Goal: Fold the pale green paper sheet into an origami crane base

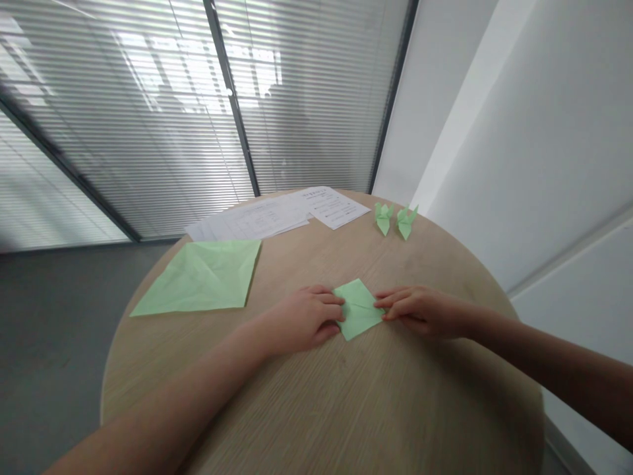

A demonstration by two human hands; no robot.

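Observation:
A small piece of light green origami paper, folded into a diamond shape with a crease across its middle, lies on the table between my two hands. My left hand has its fingers bent over the paper's left corner, holding it against the tabletop. At the right corner, the closed fingertips of my right hand grip the edge. The undersides of both hands are hidden, and so are the paper's corners beneath the fingers.
A stack of larger green paper sheets lies on the round wooden table at left. Printed white sheets lie along the far edge. Two folded green paper cranes stand at the far right. Blinds and a white wall rise behind.

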